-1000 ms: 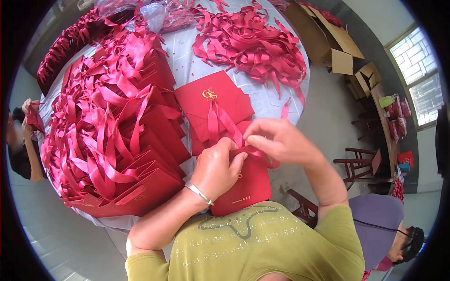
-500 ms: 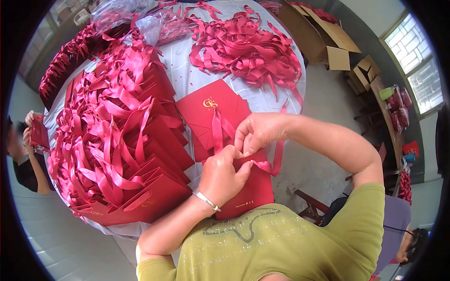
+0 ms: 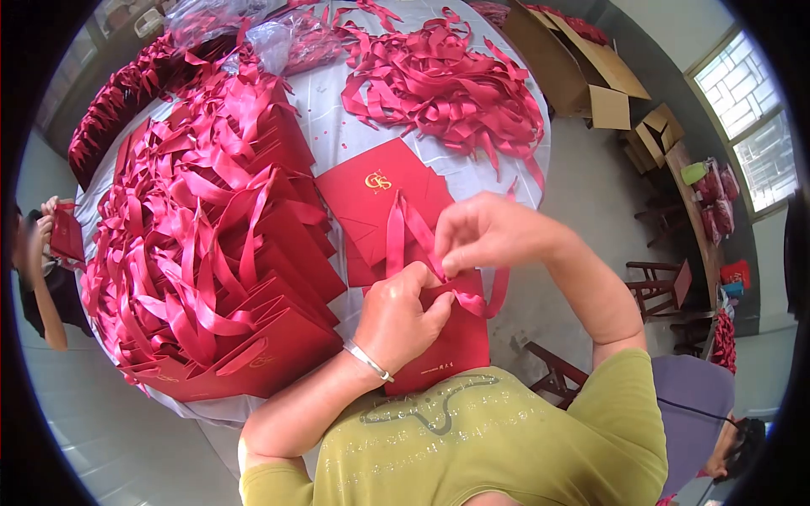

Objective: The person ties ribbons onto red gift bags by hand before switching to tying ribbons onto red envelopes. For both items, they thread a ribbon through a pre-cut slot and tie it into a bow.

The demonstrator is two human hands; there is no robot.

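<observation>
A red paper bag [image 3: 439, 354] lies upside down to the view near my body, a ribbon [image 3: 472, 305] running from its top edge. My left hand [image 3: 403, 312], with a silver bangle at the wrist, pinches the bag's top edge and ribbon. Just right of it, my right hand [image 3: 481, 240] has thumb and fingertips pressed together at the ribbon near the bag's edge; what lies between them is too small to tell. Behind both hands are flat red bags [image 3: 380, 173], one with a gold logo. More ribbon loops lie over these.
Many ribboned red bags [image 3: 287, 244] stand at left on the white-covered table [image 3: 325, 114]. A ribbon pile [image 3: 447, 84] lies at the back. Cardboard boxes [image 3: 607, 72] and a wooden stool [image 3: 658, 287] are at right. A co-worker's hands [image 3: 52, 215] hold a red bag at far left.
My right hand has lifted slightly and moved right, away from my left hand, and its elbow has come inward. My left hand stays almost in place. The co-worker's arm has shifted a little left.
</observation>
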